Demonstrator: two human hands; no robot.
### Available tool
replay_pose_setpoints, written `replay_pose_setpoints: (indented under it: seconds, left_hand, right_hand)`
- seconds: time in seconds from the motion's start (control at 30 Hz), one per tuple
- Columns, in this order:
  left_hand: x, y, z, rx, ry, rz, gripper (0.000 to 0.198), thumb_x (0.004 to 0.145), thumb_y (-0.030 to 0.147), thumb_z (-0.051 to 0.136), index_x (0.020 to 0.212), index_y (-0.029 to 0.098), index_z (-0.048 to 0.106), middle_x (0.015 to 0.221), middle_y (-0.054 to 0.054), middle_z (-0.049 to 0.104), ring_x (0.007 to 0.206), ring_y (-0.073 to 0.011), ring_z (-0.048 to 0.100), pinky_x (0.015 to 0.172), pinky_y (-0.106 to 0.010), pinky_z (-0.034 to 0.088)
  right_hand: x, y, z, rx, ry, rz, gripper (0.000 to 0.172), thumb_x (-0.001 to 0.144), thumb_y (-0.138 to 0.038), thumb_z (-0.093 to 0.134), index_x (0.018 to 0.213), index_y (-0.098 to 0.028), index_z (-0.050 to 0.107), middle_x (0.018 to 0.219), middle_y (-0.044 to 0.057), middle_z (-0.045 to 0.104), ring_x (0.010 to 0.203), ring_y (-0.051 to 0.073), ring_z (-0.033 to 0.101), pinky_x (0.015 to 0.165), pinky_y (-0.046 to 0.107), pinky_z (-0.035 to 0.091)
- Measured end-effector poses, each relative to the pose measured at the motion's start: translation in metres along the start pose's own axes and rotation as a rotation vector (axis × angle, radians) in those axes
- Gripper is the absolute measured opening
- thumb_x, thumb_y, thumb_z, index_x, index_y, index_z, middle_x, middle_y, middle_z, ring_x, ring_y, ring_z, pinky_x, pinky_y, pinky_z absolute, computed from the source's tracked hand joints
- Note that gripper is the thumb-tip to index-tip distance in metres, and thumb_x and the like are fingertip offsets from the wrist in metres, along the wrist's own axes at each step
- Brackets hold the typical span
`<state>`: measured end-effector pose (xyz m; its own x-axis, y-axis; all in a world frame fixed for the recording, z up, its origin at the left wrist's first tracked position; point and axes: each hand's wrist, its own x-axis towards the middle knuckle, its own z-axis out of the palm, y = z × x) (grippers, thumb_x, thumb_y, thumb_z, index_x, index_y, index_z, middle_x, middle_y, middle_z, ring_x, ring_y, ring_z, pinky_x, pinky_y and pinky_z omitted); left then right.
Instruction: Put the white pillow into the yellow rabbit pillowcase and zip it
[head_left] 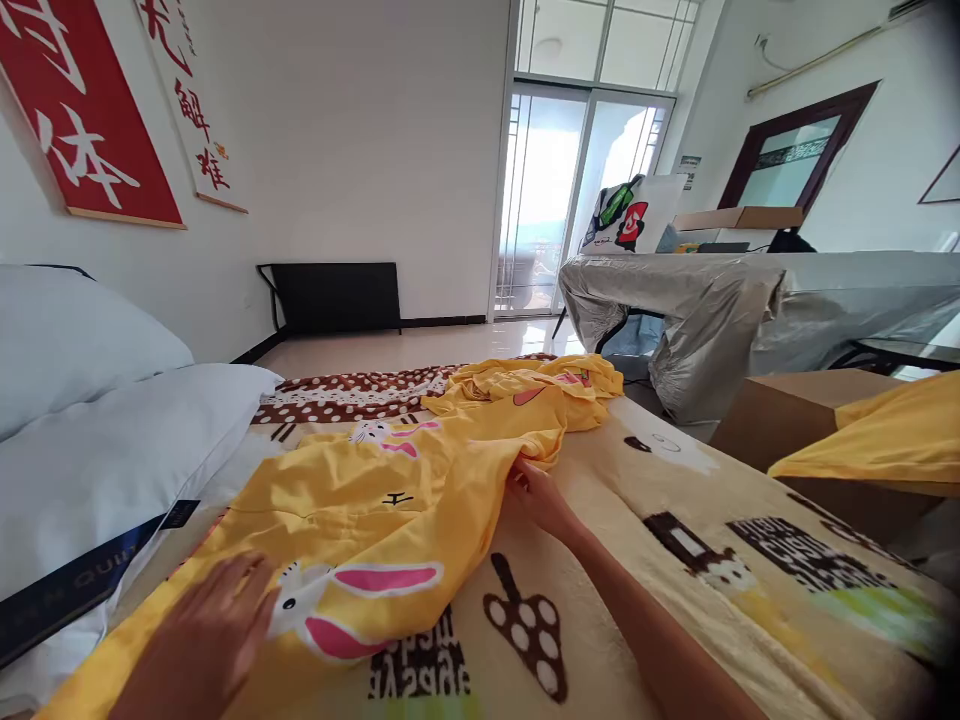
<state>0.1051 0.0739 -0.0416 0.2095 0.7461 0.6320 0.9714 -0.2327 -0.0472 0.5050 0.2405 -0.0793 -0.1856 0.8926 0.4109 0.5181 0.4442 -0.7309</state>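
A yellow rabbit-print cloth (442, 480) lies stretched across the bed, from the lower left to a crumpled heap at the far side. My left hand (202, 640) rests on its near left part, palm down with fingers extended, beside a printed white rabbit with pink ears. At the cloth's right edge my right hand (541, 497) grips a fold, its fingertips partly tucked under the fabric. The edge there is lifted a little off the patterned cream blanket (592, 580).
White pillows (150, 430) are stacked on the left. To the right, a cardboard box (787, 410) has another yellow cloth (885, 440) draped over it. Behind that stands a table with a silver cover (697, 300). A black folded panel (335, 298) leans by the wall.
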Motion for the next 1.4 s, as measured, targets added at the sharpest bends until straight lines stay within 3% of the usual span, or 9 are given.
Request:
replay_pose_setpoints:
  seconds: [0.17, 0.3, 0.5, 0.63, 0.73, 0.87, 1.03, 1.23, 1.4]
  left_hand:
    - [0.089, 0.165, 0.011, -0.142, -0.161, 0.282, 0.023, 0.086, 0.027, 0.046, 0.101, 0.021, 0.063, 0.099, -0.01, 0.066, 0.09, -0.0256, 0.061, 0.077, -0.039, 0.051]
    - [0.143, 0.231, 0.04, -0.182, -0.312, 0.234, 0.043, 0.076, 0.032, 0.062, 0.115, 0.015, 0.056, 0.108, -0.015, 0.06, 0.097, -0.0317, 0.057, 0.079, -0.045, 0.049]
    - [0.147, 0.199, 0.102, -0.371, -0.328, -0.046, 0.018, 0.084, 0.014, 0.041, 0.091, 0.017, 0.057, 0.09, -0.009, 0.062, 0.087, -0.0229, 0.058, 0.074, -0.033, 0.042]
    - [0.146, 0.164, 0.113, -0.946, -0.315, -0.33, 0.013, 0.081, 0.026, 0.048, 0.069, 0.02, 0.049, 0.067, 0.0, 0.054, 0.066, -0.016, 0.05, 0.062, -0.027, 0.033]
    - [0.152, 0.152, 0.117, -1.26, -0.348, -0.499, 0.023, 0.072, 0.038, 0.054, 0.063, 0.02, 0.043, 0.06, 0.003, 0.045, 0.059, -0.0129, 0.043, 0.058, -0.025, 0.031]
    - [0.152, 0.151, 0.122, -1.395, -0.403, -0.534, 0.032, 0.069, 0.048, 0.055, 0.065, 0.019, 0.042, 0.063, 0.004, 0.043, 0.059, -0.0113, 0.039, 0.057, -0.024, 0.031]
    - [0.147, 0.158, 0.12, -1.503, -0.452, -0.536, 0.032, 0.069, 0.047, 0.059, 0.066, 0.018, 0.044, 0.064, 0.004, 0.043, 0.061, -0.0108, 0.039, 0.056, -0.023, 0.031]
    - [0.147, 0.166, 0.116, -1.561, -0.481, -0.542, 0.032, 0.066, 0.045, 0.064, 0.065, 0.017, 0.047, 0.064, 0.003, 0.046, 0.062, -0.0107, 0.041, 0.056, -0.022, 0.033]
    - [0.147, 0.161, 0.121, -1.581, -0.477, -0.606, 0.035, 0.063, 0.047, 0.068, 0.065, 0.017, 0.049, 0.063, 0.002, 0.05, 0.061, -0.0113, 0.046, 0.056, -0.022, 0.036]
  right_hand:
    - [-0.009, -0.005, -0.01, -0.099, -0.012, -0.062, 0.019, 0.086, -0.027, 0.044, 0.086, -0.017, 0.061, 0.08, 0.006, 0.065, 0.067, 0.017, 0.056, 0.062, 0.029, 0.042]
    - [-0.017, -0.006, -0.019, -0.257, -0.027, -0.137, 0.02, 0.086, -0.02, 0.042, 0.085, -0.018, 0.062, 0.089, 0.007, 0.066, 0.077, 0.019, 0.059, 0.068, 0.029, 0.044]
    - [-0.022, -0.007, -0.021, -0.437, -0.111, -0.144, 0.024, 0.089, -0.021, 0.044, 0.084, -0.021, 0.068, 0.085, 0.006, 0.068, 0.079, 0.019, 0.061, 0.072, 0.029, 0.044]
    - [-0.02, -0.007, -0.012, -0.577, -0.156, -0.044, 0.041, 0.094, -0.032, 0.04, 0.062, -0.02, 0.063, 0.072, 0.006, 0.066, 0.069, 0.017, 0.06, 0.067, 0.029, 0.04]
    - [-0.02, -0.008, -0.007, -0.634, -0.091, 0.025, 0.036, 0.092, -0.036, 0.047, 0.063, -0.02, 0.061, 0.073, 0.006, 0.064, 0.069, 0.018, 0.059, 0.066, 0.029, 0.039]
    - [-0.025, -0.016, -0.001, -0.513, 0.059, -0.053, 0.019, 0.087, -0.028, 0.05, 0.073, -0.021, 0.06, 0.08, 0.005, 0.061, 0.077, 0.019, 0.057, 0.069, 0.029, 0.041]
    - [-0.032, -0.026, 0.015, -0.396, 0.058, -0.071, 0.017, 0.087, -0.029, 0.051, 0.084, -0.021, 0.066, 0.085, 0.007, 0.065, 0.085, 0.022, 0.056, 0.08, 0.035, 0.041]
    - [-0.03, -0.017, 0.032, -0.133, -0.122, 0.089, 0.02, 0.077, -0.023, 0.054, 0.059, -0.018, 0.06, 0.057, 0.0, 0.057, 0.056, 0.013, 0.047, 0.057, 0.025, 0.036]
    - [-0.026, -0.019, 0.023, 0.057, -0.032, 0.221, 0.014, 0.064, -0.02, 0.052, 0.051, -0.018, 0.048, 0.051, -0.003, 0.045, 0.052, 0.01, 0.037, 0.05, 0.023, 0.028]
